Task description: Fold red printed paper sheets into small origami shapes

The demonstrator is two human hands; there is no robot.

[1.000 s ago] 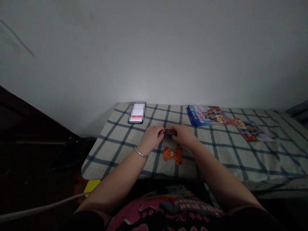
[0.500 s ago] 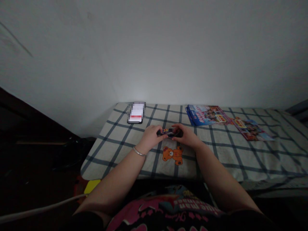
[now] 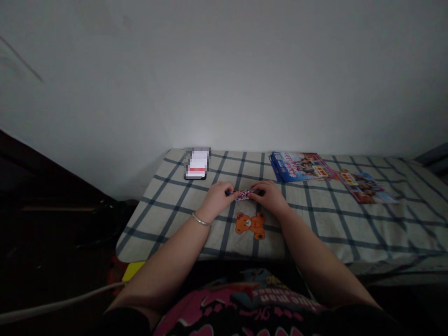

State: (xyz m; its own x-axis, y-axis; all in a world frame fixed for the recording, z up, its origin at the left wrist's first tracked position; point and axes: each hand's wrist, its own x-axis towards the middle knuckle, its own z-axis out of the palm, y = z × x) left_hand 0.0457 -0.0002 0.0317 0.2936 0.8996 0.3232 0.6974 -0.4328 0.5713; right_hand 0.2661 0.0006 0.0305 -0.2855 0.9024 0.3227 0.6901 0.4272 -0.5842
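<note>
A small strip of folded printed paper (image 3: 244, 195) lies between my hands, low over the checked tablecloth (image 3: 224, 242). Its visible face has a pink, white and dark pattern. My left hand (image 3: 220, 195) pinches its left end, thumb in front and fingers curled behind. At the other end, my right hand (image 3: 271, 197) grips the strip in the same way, with the thumb toward its middle. The fingers cover both ends of the paper. Just nearer to me, an orange teddy bear picture (image 3: 251, 226) shows on the cloth.
A phone (image 3: 197, 164) with a lit, blurred screen lies at the back left. Glossy printed leaflets (image 3: 297, 167) are stacked at the back right, and another leaflet (image 3: 367, 186) lies beside them. A wall (image 3: 245, 84) rises behind the table. A pale cable (image 3: 70, 301) runs at lower left.
The paper's visible face has gone from mostly dark to pink and white, and it looks narrower. My thumbs have shifted onto its front. The leaflets and phone stay put.
</note>
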